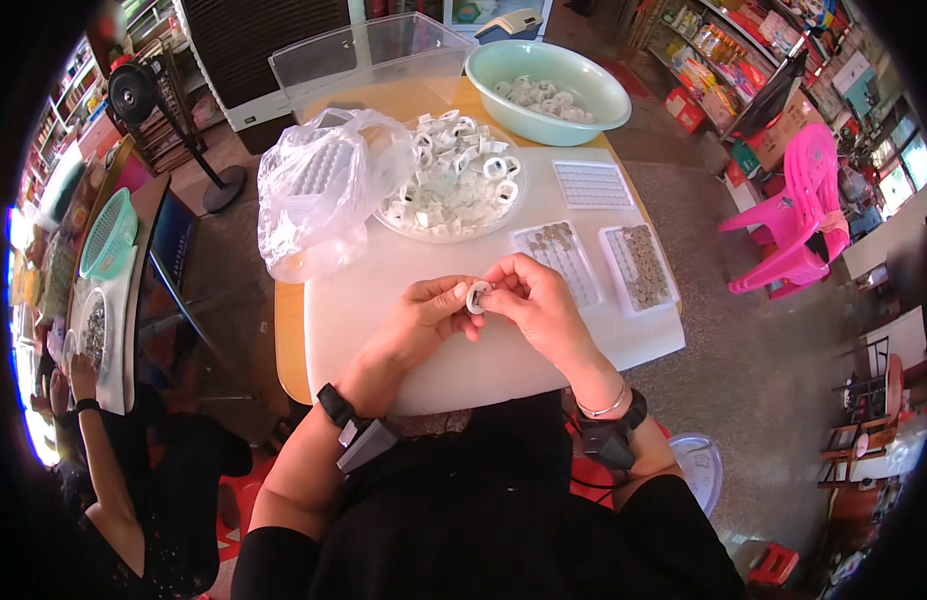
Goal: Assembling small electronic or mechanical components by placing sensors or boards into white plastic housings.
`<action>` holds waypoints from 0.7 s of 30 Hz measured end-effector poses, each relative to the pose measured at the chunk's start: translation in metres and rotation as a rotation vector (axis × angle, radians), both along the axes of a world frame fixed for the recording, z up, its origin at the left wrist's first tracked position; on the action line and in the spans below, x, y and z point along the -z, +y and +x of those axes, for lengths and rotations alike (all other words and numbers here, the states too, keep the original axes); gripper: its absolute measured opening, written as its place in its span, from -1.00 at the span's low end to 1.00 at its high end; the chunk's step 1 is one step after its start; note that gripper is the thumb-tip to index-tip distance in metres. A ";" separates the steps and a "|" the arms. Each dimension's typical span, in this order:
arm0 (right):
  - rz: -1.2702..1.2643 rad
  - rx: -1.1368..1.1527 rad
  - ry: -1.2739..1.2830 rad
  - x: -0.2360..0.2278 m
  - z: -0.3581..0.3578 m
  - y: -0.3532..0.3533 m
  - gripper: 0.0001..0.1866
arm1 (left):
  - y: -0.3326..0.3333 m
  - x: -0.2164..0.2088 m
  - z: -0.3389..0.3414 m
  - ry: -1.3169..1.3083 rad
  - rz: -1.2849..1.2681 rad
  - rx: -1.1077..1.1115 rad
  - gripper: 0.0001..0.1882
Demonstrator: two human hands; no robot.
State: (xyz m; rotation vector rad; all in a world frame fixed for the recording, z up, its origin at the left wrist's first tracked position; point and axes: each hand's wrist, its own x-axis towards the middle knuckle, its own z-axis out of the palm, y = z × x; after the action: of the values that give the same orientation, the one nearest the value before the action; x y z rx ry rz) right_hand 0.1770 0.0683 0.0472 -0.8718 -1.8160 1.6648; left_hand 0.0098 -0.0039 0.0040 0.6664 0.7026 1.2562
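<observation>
Tan table [290,340], white sheet [348,310] atop; plastic bag [318,195], round tray [446,239], green basin [553,128], clear box [368,65], three small trays [592,184]

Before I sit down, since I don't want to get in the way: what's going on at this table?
A person's left hand and right hand hold a small white ring-shaped piece over a white tabletop. More white pieces are heaped in a round dish ahead, and others lie in a pale green basin farther back. To the right, one shallow tray is crowded with small greyish discs; a neighbouring tray is partly filled.
</observation>
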 end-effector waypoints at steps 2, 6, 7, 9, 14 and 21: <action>0.052 0.017 0.023 0.008 0.002 0.006 -0.83 | 0.002 0.005 -0.002 -0.036 0.026 -0.013 -0.66; 0.406 0.304 -0.091 0.002 0.016 0.035 -0.86 | 0.003 0.012 -0.009 -0.148 0.036 -0.068 -0.68; 0.404 0.303 -0.098 0.004 0.023 0.045 -0.86 | 0.003 0.009 -0.007 -0.160 0.022 -0.094 -0.68; 0.744 0.387 -0.346 0.019 0.032 0.070 -0.92 | 0.006 0.005 -0.007 -0.169 0.013 -0.113 -0.68; 0.876 0.346 -0.401 0.041 0.026 0.081 -0.93 | 0.004 0.003 -0.006 -0.133 -0.016 -0.130 -0.67; 0.962 0.342 -0.461 0.041 0.024 0.074 -1.00 | 0.005 0.002 -0.005 -0.122 -0.013 -0.105 -0.68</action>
State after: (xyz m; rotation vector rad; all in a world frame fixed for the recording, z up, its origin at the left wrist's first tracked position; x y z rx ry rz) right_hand 0.2010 0.1426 0.0067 -1.0426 -2.2421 0.2684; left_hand 0.0049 0.0009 0.0020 0.5428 0.6517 1.3759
